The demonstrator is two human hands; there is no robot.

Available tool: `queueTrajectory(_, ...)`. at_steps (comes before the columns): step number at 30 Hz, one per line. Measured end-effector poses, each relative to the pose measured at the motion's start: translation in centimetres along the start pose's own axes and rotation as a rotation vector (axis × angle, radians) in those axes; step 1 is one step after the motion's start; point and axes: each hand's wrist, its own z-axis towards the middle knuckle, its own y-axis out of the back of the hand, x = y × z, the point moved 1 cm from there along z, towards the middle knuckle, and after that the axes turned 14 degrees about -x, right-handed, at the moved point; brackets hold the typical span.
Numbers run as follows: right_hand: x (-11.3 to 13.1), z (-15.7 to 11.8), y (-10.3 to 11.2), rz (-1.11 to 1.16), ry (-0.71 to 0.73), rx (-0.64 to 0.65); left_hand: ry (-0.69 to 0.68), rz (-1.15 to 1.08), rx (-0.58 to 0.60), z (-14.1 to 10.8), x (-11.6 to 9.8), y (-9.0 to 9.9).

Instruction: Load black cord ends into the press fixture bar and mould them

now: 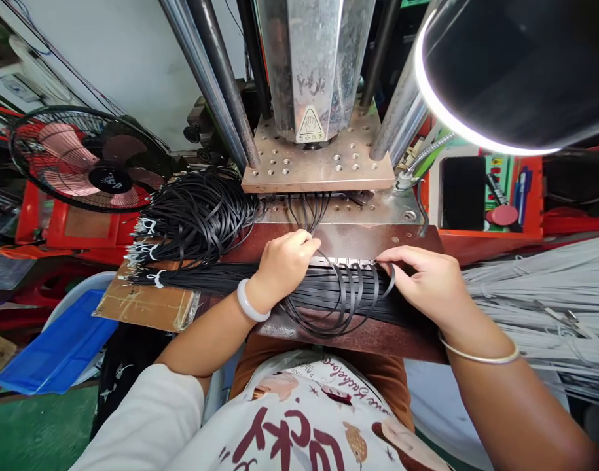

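My left hand (285, 267) is closed on a black flat cable near the front of the press; its fingertips partly hide the grip. With thumb and forefinger, my right hand (429, 278) pinches the end of another black cable at the right end of a narrow metal strip (345, 261). Several cable loops (352, 294) hang from that strip towards me. Beneath them, a straight bundle of black cables (220, 277) lies across the brown work plate (358, 239). More cable ends run under the copper-coloured press plate (319, 173) behind my hands.
A heap of black cables (201, 216) lies at left, beside a fan (107, 176). White cables (529, 294) lie at right. The press's steel columns (211, 78) rise behind. A bright ring lamp (419, 72) overhangs the right; a red tray (535, 196) holds pens and a phone.
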Motion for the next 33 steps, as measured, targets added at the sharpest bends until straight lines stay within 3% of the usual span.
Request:
queueTrajectory(3,0.2,-0.1,-0.2,-0.034,0.099,-0.014,0.096,-0.219,-0.060,-0.1,0.8,-1.2)
queueTrajectory(6,0.3,-0.2,-0.3,-0.046,0.165,0.028,0.119,-0.293,-0.009,0.0,1.2,-2.0)
queueTrajectory(11,-0.1,-0.1,-0.7,0.024,0.122,0.076,0.096,-0.120,-0.040,1.0,0.7,0.4)
queueTrajectory(14,-0.4,0.0,-1.0,0.039,0.090,0.090,0.097,-0.318,-0.034,1.5,0.5,1.5)
queueTrajectory(17,-0.4,0.0,-1.1,0.043,0.079,0.099,0.093,-0.539,0.055,1.1,0.6,0.9)
queueTrajectory(20,-0.2,0.0,-1.1,0.048,0.070,0.110,0.077,-0.501,0.050,0.1,0.8,-0.3)
queueTrajectory(25,-0.1,0.0,-1.0,0.049,0.055,0.117,-0.023,-0.386,-0.112,-0.8,0.4,-0.7)
queueTrajectory(30,-0.2,0.0,-1.1,0.056,0.057,0.129,-0.115,-0.356,-0.004,-0.8,0.1,-0.7)
queueTrajectory(33,-0.3,0.0,-1.1,0.054,0.060,0.125,-0.005,-0.397,-0.046,-0.7,0.2,-0.8)
